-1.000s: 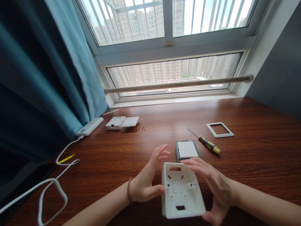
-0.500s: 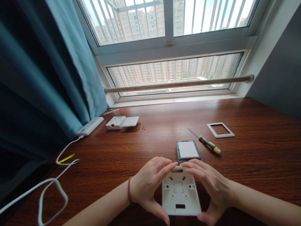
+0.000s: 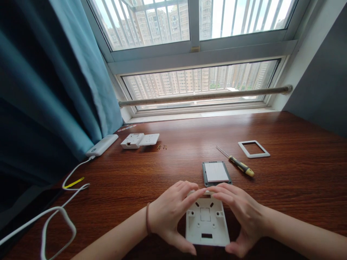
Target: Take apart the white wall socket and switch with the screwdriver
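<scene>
A white plastic switch back box point(image 3: 206, 228) lies in front of me with its hollow side up, showing screw posts, slots and a rectangular cutout. My left hand point(image 3: 176, 216) curves round its left side, fingertips on the far edge and thumb at the near left corner. On the other side, my right hand point(image 3: 242, 219) grips the far edge with its fingers and the near right corner with its thumb. The fingertips of both hands meet over the far edge. Just beyond them rests a switch panel point(image 3: 216, 172) with a white face and dark grey frame.
A yellow-and-black screwdriver point(image 3: 241, 166) and a white square frame point(image 3: 254, 149) lie at the right. Farther left are a white box with a plate point(image 3: 132, 141), several small screws point(image 3: 162, 147), and a white power bank point(image 3: 102, 145) with its cable point(image 3: 71, 220).
The back box has shifted very slightly away from me and to the left, with both hands staying around it. The left fingertips have come closer to the right ones.
</scene>
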Demonstrator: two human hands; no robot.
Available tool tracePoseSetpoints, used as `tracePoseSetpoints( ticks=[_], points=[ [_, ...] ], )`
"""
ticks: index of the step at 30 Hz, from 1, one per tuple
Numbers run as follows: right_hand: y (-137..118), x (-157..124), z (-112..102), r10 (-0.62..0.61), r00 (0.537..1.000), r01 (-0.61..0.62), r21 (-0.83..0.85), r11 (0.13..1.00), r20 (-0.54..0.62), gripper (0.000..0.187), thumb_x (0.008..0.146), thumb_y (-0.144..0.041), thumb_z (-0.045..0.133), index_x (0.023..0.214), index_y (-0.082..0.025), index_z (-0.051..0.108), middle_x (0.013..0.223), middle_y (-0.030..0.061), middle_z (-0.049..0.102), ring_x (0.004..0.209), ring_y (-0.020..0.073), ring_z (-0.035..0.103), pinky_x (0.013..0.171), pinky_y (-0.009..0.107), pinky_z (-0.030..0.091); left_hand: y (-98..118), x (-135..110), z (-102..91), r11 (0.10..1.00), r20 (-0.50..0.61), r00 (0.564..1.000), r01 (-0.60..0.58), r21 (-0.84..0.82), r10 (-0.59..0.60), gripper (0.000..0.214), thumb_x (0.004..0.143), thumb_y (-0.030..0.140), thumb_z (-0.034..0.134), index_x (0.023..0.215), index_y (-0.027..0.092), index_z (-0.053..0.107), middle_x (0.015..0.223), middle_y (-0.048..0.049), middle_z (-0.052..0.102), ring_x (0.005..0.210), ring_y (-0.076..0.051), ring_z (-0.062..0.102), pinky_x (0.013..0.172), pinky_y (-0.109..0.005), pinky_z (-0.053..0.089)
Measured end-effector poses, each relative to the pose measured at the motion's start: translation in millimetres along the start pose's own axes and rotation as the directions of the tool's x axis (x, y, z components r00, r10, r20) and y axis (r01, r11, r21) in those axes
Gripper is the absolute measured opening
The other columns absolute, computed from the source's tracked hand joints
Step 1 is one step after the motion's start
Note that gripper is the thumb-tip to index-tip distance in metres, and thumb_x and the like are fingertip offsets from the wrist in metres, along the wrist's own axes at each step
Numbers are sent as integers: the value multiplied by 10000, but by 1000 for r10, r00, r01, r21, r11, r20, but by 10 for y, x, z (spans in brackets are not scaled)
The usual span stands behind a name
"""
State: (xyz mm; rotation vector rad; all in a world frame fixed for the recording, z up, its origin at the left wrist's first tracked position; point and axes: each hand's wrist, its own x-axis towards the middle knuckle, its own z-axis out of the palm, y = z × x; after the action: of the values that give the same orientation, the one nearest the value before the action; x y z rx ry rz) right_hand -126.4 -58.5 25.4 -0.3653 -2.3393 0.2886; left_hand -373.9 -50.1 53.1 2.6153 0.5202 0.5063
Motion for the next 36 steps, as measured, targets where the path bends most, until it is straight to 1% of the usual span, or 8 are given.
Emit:
tracePoseSetpoints(
  ticks=[7,12,18,27,31,36],
  points=[
    [21,-28,4,-4,1000,5,-45,999,28,941,600,-615,590,1302,-96,238,1147,190,541,959,284,564,805,380,456,-28,-6,27,1000,6,1000,-2,-19,2,1121,500,693,647,1398,206,185,1207,-162,454,1010,-324,473,904,-453,380],
    [39,-36,-3,-25,998,28,-52,998,54,934,622,-610,584,1315,-87,238,1155,194,548,971,278,571,815,373,454,-34,3,27,1000,20,1000,-4,-26,5,1121,497,688,652,1395,198,194,1200,-165,463,1003,-323,480,898,-450,388],
    [46,-26,-13,-35,998,39,-74,996,60,942,635,-621,576,1325,-75,240,1136,200,570,970,279,580,821,375,455,-48,-16,40,999,10,1000,-11,-32,11,1106,506,701,636,1393,197,206,1204,-172,464,1010,-329,481,898,-458,388],
    [50,-14,-18,-50,996,56,-78,995,73,938,644,-617,577,1325,-62,249,1124,206,575,954,281,585,790,378,468,-72,-14,57,999,20,999,-28,-15,28,1116,504,695,644,1394,193,194,1188,-176,466,990,-322,489,877,-448,402],
    [50,-15,-26,-54,995,61,-90,994,84,933,651,-610,578,1326,-61,243,1135,212,571,964,281,583,802,379,464,-75,-16,63,1000,25,1000,-14,-23,15,1110,499,706,635,1390,201,206,1190,-173,465,997,-327,485,886,-459,396],
    [53,-4,-47,-63,992,76,-120,990,109,905,658,-615,576,1303,-52,283,1121,219,581,949,286,589,794,387,467,-72,-22,60,999,27,1000,-1,-38,2,1106,495,705,638,1388,203,220,1197,-175,464,1006,-334,481,895,-469,388]
  ],
)
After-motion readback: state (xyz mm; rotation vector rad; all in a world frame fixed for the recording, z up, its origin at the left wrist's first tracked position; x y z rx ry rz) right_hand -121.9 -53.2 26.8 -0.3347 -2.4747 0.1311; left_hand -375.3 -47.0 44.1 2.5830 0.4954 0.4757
